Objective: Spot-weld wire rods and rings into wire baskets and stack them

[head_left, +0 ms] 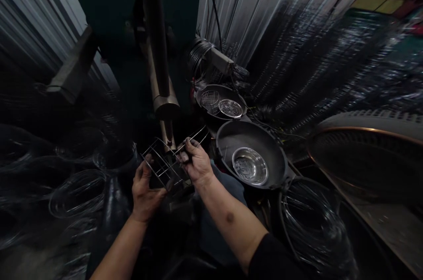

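Between my hands is a wire rack (161, 163) of thin crossed metal rods. My left hand (147, 189) grips its near left edge, thumb and fingers closed on the wires. On its right side my right hand (194, 159) is closed, fingertips pinching near two rods that stick out to the upper right. Whether those rods are joined to the rack I cannot tell. Just beyond the rack stands the lower metal electrode (168, 134) of a machine, under a thick upright bar (158, 51). The rack's far edge lies close to the electrode tip; contact is unclear.
Right of my hands, a dark pan (228, 139) holds a steel bowl (250, 166) of short metal pieces. Behind it, another pan (238, 93) holds a dish (230, 108) and wire grids. Wire rings (77, 192) lie at left, more rings (313, 218) at lower right, beside a round fan (370, 132).
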`<control>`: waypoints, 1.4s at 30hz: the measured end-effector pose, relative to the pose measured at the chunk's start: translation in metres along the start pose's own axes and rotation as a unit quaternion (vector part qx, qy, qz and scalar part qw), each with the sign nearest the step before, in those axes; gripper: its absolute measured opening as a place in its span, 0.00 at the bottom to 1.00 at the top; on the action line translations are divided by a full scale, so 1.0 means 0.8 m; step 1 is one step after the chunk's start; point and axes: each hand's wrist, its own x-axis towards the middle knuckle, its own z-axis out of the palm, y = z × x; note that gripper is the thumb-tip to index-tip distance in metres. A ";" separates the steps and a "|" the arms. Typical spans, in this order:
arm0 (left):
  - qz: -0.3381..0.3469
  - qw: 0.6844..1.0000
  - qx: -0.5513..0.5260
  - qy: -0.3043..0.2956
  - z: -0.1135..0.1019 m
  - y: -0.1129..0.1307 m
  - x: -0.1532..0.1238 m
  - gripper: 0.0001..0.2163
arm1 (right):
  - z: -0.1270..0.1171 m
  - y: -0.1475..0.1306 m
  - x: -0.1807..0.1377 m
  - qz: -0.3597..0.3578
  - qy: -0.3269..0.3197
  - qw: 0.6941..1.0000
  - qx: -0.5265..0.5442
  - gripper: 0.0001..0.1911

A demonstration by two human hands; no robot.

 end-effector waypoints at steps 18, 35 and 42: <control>-0.016 1.000 -0.009 0.008 0.007 -0.007 0.028 0.40 | 0.018 -0.001 0.028 -0.018 -0.027 0.999 -0.042 0.13; 0.004 1.000 -0.002 0.023 0.014 -0.014 0.034 0.41 | 0.023 -0.001 0.036 -0.028 -0.010 0.997 -0.066 0.11; -0.009 1.000 -0.011 0.023 0.014 -0.012 0.031 0.42 | 0.023 -0.004 0.027 -0.058 0.038 0.992 -0.105 0.12</control>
